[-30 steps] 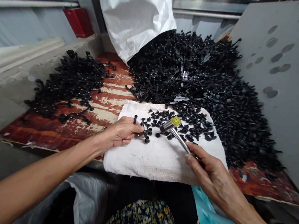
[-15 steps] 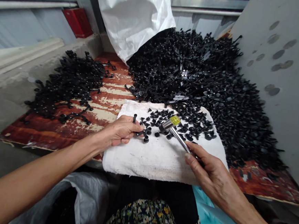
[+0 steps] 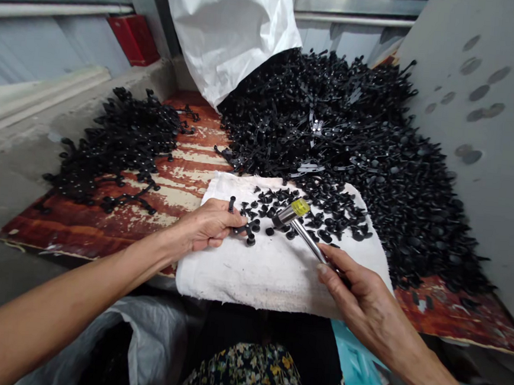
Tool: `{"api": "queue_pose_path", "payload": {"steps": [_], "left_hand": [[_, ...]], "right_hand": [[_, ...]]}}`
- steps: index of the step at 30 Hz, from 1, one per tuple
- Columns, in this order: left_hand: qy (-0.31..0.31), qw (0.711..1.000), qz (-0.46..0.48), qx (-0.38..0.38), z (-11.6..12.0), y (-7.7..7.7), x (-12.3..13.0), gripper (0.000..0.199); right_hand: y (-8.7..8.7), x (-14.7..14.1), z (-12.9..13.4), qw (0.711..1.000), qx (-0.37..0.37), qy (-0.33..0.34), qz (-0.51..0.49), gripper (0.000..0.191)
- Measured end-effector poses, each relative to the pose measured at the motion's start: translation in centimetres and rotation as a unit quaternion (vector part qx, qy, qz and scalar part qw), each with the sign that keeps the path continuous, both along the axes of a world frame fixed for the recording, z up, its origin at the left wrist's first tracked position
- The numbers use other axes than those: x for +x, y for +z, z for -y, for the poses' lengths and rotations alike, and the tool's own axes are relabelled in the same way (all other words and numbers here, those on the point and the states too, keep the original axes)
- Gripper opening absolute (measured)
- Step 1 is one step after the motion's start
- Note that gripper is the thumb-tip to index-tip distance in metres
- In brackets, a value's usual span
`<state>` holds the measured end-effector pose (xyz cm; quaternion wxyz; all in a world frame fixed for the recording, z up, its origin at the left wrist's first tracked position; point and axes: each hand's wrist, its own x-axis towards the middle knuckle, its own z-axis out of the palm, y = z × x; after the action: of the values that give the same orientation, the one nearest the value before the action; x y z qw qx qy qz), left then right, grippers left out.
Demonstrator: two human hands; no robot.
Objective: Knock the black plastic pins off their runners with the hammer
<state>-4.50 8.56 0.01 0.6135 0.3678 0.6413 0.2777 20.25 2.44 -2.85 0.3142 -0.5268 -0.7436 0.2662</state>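
Note:
My left hand (image 3: 212, 223) pinches a small black linked part with round knobs (image 3: 250, 238), held just above the white cloth (image 3: 250, 275). Its fingers are closed, and part of the piece is hidden by them. In my right hand (image 3: 352, 283) is a hammer (image 3: 309, 239) with a metal shaft, a yellow face on one end of its head and a dark face on the other. The hammer head hangs over the cloth, to the right of the linked part and apart from it. Loose black knob pieces (image 3: 326, 221) are scattered over the cloth behind the hammer.
A large heap of black parts (image 3: 355, 129) fills the back and right of the worn red board (image 3: 198, 146). A smaller pile of linked parts (image 3: 123, 140) lies at left. A white sack (image 3: 234, 30) stands behind, and an open bag (image 3: 152, 338) sits below the board.
Almost nothing differs. Both hands keep their places, with the linked part and the hammer held as before.

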Motion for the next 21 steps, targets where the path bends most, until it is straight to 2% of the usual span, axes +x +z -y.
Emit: {"api": "queue_pose_path", "payload": {"steps": [6, 14, 21], "left_hand": [[0.001, 0.999, -0.053, 0.003, 0.1, 0.5, 0.5, 0.02], [-0.042, 0.996, -0.076, 0.014, -1.0, -0.6, -0.7, 0.017], [-0.088, 0.987, -0.129, 0.044, -1.6, -1.5, -1.5, 0.017]], "right_hand": [[0.0, 0.0, 0.0, 1.0, 0.004, 0.004, 0.003, 0.034], [-0.3, 0.2, 0.1, 0.999, 0.022, 0.021, 0.044, 0.035], [-0.2, -1.1, 0.2, 0.991, 0.114, 0.054, 0.052, 0.048]]}}
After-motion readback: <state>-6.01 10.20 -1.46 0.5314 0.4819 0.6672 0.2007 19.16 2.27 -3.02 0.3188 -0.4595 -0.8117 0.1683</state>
